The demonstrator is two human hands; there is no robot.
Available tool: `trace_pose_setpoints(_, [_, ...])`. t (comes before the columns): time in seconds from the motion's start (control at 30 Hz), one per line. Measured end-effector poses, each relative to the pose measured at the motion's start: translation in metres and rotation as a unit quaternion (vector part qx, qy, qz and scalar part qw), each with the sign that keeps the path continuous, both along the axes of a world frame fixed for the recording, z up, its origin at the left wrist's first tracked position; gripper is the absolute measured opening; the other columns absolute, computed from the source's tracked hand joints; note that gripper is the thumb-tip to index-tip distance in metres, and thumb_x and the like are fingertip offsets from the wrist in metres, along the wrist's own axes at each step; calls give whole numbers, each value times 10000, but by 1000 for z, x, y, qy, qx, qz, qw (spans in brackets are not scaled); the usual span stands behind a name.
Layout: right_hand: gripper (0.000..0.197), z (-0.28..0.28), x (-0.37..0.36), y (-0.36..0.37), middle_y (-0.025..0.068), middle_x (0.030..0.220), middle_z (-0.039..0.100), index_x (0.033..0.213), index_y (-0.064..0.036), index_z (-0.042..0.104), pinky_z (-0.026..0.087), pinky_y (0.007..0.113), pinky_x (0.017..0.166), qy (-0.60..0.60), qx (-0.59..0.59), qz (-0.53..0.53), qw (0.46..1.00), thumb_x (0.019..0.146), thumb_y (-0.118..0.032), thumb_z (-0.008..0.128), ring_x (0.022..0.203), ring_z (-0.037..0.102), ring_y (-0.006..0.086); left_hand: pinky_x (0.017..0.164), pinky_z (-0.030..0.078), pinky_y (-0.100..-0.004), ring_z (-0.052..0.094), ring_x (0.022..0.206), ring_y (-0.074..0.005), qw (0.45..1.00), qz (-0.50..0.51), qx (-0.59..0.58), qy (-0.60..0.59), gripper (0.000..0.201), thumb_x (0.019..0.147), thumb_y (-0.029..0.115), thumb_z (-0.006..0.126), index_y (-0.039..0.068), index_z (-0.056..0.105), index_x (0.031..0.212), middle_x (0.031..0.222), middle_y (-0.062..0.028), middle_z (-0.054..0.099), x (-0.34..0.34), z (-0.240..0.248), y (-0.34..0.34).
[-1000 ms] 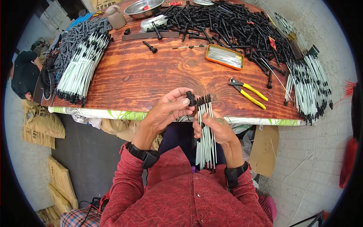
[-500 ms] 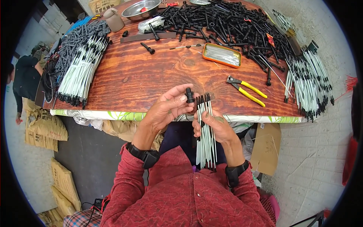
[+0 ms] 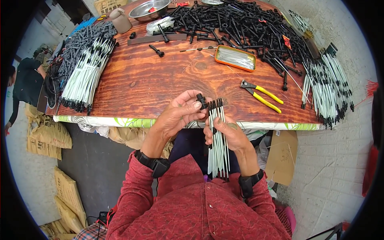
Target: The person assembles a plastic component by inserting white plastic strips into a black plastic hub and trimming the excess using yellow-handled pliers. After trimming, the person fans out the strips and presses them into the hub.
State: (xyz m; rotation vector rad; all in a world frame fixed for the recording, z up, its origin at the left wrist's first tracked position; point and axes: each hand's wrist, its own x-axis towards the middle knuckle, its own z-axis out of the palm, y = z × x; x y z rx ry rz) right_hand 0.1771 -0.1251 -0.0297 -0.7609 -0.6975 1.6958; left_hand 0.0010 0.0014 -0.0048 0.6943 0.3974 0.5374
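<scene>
Between thumb and fingers, my left hand (image 3: pixel 182 111) grips a short black plastic fitting (image 3: pixel 201 100) with a ribbed top. My right hand (image 3: pixel 228 132) is wrapped round a bundle of thin white rods with black tips (image 3: pixel 217 148), which point up and down in front of my chest. The fitting is close beside the upper tips of the bundle; whether they touch I cannot tell. Both hands are just over the table's front edge. To their right on the wooden table (image 3: pixel 160 88) lie end-cutting pliers (image 3: pixel 262 96) with yellow handles.
A heap of black plastic pieces (image 3: pixel 240 24) covers the back. White rod bundles lie left (image 3: pixel 86 76) and right (image 3: pixel 326 88). An orange-rimmed tin (image 3: pixel 235 58) holds thin metal pins. A steel bowl (image 3: pixel 148 12) and a beige jug (image 3: pixel 120 21) stand behind; another person (image 3: pixel 26 86) is far left.
The black fitting has tilted slightly in my left fingers and its thumb has shifted a little right. My right hand has hardly moved. The other person's arm has lowered.
</scene>
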Motion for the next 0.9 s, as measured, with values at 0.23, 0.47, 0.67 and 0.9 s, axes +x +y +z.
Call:
trace_pose_setpoints(0.23, [434,-2,0,1,77,817,602,1125,-18,579,521,298,670,-1,1,-1,1000,1023,-439,548,709,623,179,933,588,-316,687,1024,-209,1000,16,-13,15,366,937,49,661,10,535,1279,1242,-153,637,2,5,-3])
trace_pose_setpoints(0.47, [423,-1,0,0,76,817,603,1129,-17,579,521,296,669,-3,8,-3,1000,1031,-427,536,705,621,176,925,582,-307,686,1002,-190,1000,9,-10,25,352,939,70,665,3,549,1265,1197,-119,647,0,0,-3])
trace_pose_setpoints(0.67, [416,-1,-1,0,76,816,606,1133,-18,579,524,293,662,-5,7,-2,1000,1033,-419,535,704,622,172,884,599,-276,690,976,-165,1000,1,-2,21,413,950,87,659,-16,530,1328,1153,-96,659,-2,-5,-2])
trace_pose_setpoints(0.9, [410,-2,-1,0,75,786,576,1118,-18,568,542,344,653,-4,-5,-10,1000,1006,-412,588,688,601,191,923,566,-277,674,1001,-157,1000,-6,5,27,459,945,64,658,-34,521,1372,1190,-89,645,1,6,-8])
